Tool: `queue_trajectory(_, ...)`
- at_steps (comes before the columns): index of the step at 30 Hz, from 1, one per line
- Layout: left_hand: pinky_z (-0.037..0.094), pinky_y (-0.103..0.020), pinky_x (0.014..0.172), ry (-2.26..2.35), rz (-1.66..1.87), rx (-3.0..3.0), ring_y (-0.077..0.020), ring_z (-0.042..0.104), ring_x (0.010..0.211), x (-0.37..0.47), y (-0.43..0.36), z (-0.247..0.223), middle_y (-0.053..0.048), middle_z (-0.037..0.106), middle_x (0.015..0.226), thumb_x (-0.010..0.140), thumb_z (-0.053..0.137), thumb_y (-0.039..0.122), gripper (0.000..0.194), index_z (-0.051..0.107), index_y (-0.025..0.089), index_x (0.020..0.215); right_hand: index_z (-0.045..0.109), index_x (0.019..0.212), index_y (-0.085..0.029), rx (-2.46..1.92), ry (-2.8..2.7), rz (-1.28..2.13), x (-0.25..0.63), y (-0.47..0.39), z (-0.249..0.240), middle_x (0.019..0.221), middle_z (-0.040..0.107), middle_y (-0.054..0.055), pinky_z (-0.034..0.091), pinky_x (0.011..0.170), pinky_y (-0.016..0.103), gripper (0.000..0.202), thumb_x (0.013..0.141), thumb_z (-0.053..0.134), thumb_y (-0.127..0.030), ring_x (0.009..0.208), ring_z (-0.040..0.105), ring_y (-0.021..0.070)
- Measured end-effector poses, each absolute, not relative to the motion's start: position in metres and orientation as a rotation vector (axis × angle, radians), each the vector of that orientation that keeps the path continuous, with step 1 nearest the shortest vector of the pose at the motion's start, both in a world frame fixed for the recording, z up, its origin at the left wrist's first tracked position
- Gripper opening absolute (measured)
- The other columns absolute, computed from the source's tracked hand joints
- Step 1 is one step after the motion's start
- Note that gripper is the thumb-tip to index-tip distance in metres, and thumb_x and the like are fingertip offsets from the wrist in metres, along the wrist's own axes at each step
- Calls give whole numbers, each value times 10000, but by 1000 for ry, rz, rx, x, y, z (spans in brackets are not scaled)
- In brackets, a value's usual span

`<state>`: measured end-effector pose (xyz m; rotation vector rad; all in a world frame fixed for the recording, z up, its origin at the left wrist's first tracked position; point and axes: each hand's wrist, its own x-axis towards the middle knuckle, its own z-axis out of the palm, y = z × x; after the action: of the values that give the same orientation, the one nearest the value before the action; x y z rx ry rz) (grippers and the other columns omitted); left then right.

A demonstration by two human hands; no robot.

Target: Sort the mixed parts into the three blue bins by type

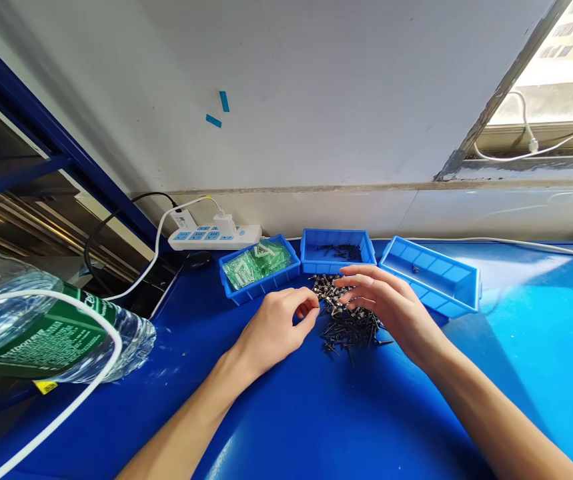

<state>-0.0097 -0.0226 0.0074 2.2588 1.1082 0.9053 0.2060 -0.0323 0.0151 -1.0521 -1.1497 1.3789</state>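
Note:
A pile of loose screws (349, 327), black ones in front and silvery ones behind, lies on the blue table. At its left edge is my left hand (282, 323), thumb and forefinger pinched together; whatever may be between the tips is too small to make out. My right hand (391, 300) hovers over the pile's right side with its fingers stretched and apart, hiding part of the screws. Behind the pile, the middle blue bin (336, 265) contains several black screws. The right blue bin (446, 298) has one or two small pieces in it.
Green packets (259, 263) fill the left blue bin (266, 288). Behind it, a white power strip (246, 235) stands by the wall. A large water bottle (66, 333) lies at the left, crossed by a white cable (113, 347). A window opening is upper right.

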Motion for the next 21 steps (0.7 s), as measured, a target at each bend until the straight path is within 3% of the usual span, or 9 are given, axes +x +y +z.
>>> queue_trajectory(8,554,-159,651,1046,1114,1929,-90,673,622,-8,-24,19,45,744,717,857,697,147,74,719,188,799,795,964,-215,-1173,-1580,1331,201,-39,22,911,794,55,576,738,318,297,828,794,-479,831,736,218)
queue_trajectory(16,580,-173,670,988,1041,1813,-108,705,653,-7,-26,21,32,753,732,824,743,170,42,728,188,789,812,864,-179,-1175,-1349,1508,199,-37,27,708,767,35,590,693,319,375,680,900,-493,668,698,180)
queue_trajectory(21,601,-213,722,948,897,1885,-130,734,708,-13,-24,22,27,779,811,854,753,184,51,729,201,896,801,726,-202,-1180,-1352,1427,202,-34,22,631,739,34,569,608,305,356,718,864,-552,579,658,166)
